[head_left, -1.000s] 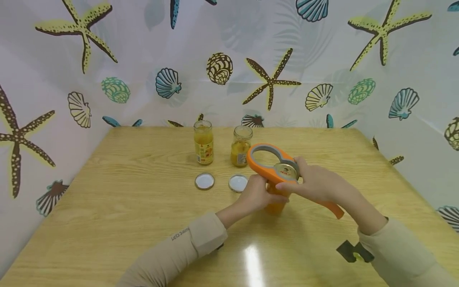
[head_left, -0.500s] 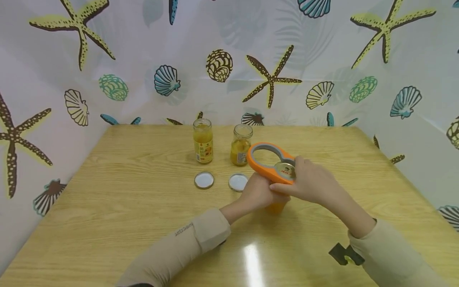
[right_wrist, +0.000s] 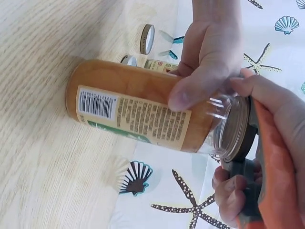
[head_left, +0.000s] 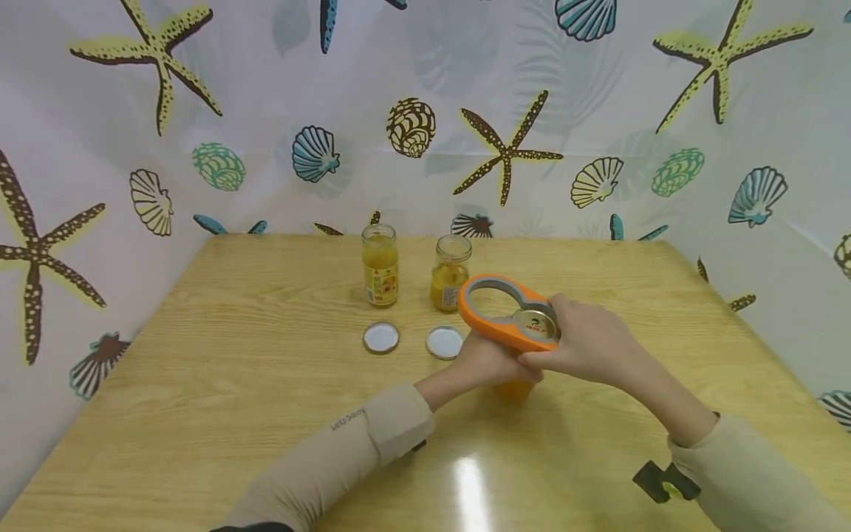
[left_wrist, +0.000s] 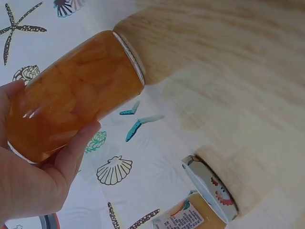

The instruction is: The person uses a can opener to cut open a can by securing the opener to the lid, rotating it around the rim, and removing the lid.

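My left hand [head_left: 488, 362] grips a glass jar [right_wrist: 128, 78] of orange contents round its body, below the neck. Brown-edged, with a gold top in the head view, the jar's lid [head_left: 537, 324] sits inside the smaller ring of an orange and grey jar opener [right_wrist: 276, 176]. My right hand [head_left: 592, 340] grips that opener, fingers wrapped round its handles and thumb near the jar's neck. The opener's larger ring hangs out to the left with nothing in it. In the head view, my hands hide most of the jar; the right wrist view shows its barcode label.
Two lidless glass jars with yellow contents, a taller one [head_left: 381, 277] and a shorter one [head_left: 450, 277], stand farther back on the wooden table [head_left: 266, 355]. Two lids, the left one [head_left: 381, 338] and the right one [head_left: 444, 342], lie white side up before them. A patterned cloth [head_left: 266, 89] hangs behind.
My right hand has closed further round the opener's handles; the orange handle end that stuck out below it a second ago is now hidden. The left hand stays on the jar.
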### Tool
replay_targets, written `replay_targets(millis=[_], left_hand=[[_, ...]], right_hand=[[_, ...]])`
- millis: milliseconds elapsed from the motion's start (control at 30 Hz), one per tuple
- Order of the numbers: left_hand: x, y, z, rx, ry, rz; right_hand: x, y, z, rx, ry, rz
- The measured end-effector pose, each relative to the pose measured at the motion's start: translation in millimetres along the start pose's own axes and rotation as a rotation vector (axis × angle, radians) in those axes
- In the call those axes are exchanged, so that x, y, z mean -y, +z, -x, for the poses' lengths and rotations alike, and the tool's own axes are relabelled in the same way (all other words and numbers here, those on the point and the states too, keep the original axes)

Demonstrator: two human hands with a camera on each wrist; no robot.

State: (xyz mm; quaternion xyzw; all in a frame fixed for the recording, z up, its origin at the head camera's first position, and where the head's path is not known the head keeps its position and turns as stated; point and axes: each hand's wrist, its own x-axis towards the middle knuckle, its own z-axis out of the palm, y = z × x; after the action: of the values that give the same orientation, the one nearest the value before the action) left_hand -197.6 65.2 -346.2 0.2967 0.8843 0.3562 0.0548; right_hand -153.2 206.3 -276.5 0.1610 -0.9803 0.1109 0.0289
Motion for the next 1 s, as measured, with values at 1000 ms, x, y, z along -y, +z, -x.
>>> replay_targets(millis=[1000], left_hand=[[8.9,1.8,-3.5,0.070,0.000,0.253]], right_hand=[[-32,-7,-4.6,0.018,-0.148,-0.137]])
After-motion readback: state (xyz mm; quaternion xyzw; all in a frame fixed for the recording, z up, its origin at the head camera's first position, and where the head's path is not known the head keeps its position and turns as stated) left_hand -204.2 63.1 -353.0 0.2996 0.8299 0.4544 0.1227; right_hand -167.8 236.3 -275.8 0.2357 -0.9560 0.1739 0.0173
